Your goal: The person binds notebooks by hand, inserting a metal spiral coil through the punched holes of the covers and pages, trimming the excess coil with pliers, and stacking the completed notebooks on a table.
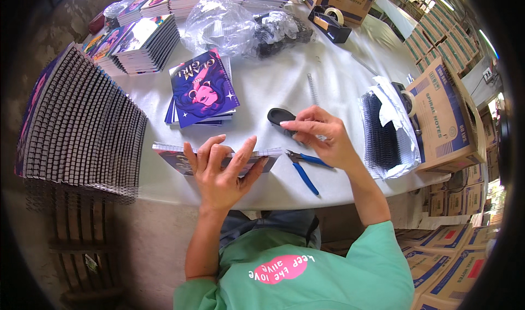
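Observation:
My left hand [219,170] grips a notebook [178,159] near the front edge of the table, its page edges facing up and its fingers spread over it. To its right, my right hand [322,137] hovers with thumb and forefinger brought together; whatever they pinch, if anything, is too small to make out. Partly behind those fingers is a black rounded object with a hollow top [280,116]. Blue-handled cutting pliers [303,170] lie just below the right hand. Beyond the notebook sits a small pile of purple illustrated notebooks [203,91].
A tall stack of spiral-bound notebooks [82,124] stands at left, with more stacks [145,42] behind. Clear plastic bags [219,28], loose wire coils [312,88], a packet of black coils [380,132], a tape dispenser [331,25] and cardboard boxes [443,116] occupy the far and right sides.

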`<action>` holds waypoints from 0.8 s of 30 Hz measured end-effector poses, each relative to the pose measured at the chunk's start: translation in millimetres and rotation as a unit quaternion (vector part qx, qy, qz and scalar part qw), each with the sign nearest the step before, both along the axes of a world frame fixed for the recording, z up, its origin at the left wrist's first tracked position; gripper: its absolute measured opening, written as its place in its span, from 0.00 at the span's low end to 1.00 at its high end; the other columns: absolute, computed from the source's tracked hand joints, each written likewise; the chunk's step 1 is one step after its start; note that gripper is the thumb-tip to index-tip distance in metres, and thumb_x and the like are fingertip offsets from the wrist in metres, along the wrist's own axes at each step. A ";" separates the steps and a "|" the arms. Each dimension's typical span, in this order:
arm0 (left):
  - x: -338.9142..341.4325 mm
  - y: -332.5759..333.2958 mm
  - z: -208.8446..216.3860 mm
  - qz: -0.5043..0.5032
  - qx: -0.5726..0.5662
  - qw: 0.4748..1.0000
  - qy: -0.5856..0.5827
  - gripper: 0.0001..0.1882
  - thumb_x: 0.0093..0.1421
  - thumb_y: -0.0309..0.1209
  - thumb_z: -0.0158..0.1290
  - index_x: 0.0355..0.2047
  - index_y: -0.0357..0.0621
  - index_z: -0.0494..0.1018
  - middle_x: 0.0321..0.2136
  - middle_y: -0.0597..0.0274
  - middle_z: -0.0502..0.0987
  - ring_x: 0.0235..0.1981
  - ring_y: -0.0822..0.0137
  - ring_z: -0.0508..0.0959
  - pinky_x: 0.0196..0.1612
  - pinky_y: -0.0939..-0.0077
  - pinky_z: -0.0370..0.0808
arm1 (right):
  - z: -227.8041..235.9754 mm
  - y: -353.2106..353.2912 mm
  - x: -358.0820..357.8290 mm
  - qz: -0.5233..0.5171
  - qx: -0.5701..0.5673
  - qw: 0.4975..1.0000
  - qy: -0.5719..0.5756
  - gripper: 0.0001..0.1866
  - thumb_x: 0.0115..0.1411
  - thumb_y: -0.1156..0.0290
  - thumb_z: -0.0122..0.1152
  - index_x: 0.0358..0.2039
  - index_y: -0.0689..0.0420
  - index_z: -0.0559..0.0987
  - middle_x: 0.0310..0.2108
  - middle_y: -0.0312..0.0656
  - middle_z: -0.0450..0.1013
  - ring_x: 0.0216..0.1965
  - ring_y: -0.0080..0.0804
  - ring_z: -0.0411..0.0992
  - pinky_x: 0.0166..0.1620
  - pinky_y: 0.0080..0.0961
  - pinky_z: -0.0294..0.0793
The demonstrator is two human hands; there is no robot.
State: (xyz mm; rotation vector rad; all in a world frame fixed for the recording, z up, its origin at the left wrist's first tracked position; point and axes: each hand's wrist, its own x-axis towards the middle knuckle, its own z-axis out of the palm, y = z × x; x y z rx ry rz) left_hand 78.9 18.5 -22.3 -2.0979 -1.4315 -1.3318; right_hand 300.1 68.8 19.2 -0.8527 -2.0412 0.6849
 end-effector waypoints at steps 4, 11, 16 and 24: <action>1.2 -0.5 2.6 0.001 0.004 1.000 0.002 0.25 0.40 0.41 0.66 0.42 0.61 0.78 0.22 0.71 0.63 0.40 0.67 0.72 0.65 0.55 0.38 | 2.5 -9.5 -4.1 0.032 -0.008 0.999 -0.003 0.19 0.49 0.84 0.61 0.41 0.49 0.81 0.32 0.36 0.70 0.31 0.25 0.70 0.35 0.22 0.73; 3.3 -3.6 6.8 0.023 -0.021 1.000 0.003 0.25 0.40 0.42 0.66 0.43 0.60 0.78 0.22 0.70 0.63 0.36 0.67 0.71 0.64 0.55 0.42 | 15.5 -13.6 2.7 0.117 -0.153 0.978 -0.082 0.18 0.50 0.79 0.63 0.44 0.51 0.80 0.32 0.38 0.70 0.30 0.26 0.70 0.32 0.22 0.71; 0.1 -4.2 6.4 0.065 -0.004 0.998 -0.004 0.29 0.39 0.46 0.66 0.44 0.57 0.76 0.26 0.68 0.64 0.35 0.64 0.70 0.62 0.52 0.46 | 26.3 -29.2 -17.1 0.004 -0.154 0.988 -0.024 0.17 0.50 0.76 0.64 0.42 0.55 0.78 0.28 0.40 0.71 0.25 0.27 0.70 0.29 0.21 0.70; -10.0 0.0 0.5 0.040 0.014 0.999 -0.031 0.22 0.36 0.49 0.67 0.27 0.53 0.72 0.26 0.67 0.64 0.36 0.62 0.70 0.63 0.49 0.44 | 35.3 -17.4 -5.6 0.095 -0.365 0.919 -0.111 0.10 0.59 0.76 0.54 0.41 0.57 0.77 0.32 0.43 0.74 0.27 0.25 0.74 0.26 0.18 0.71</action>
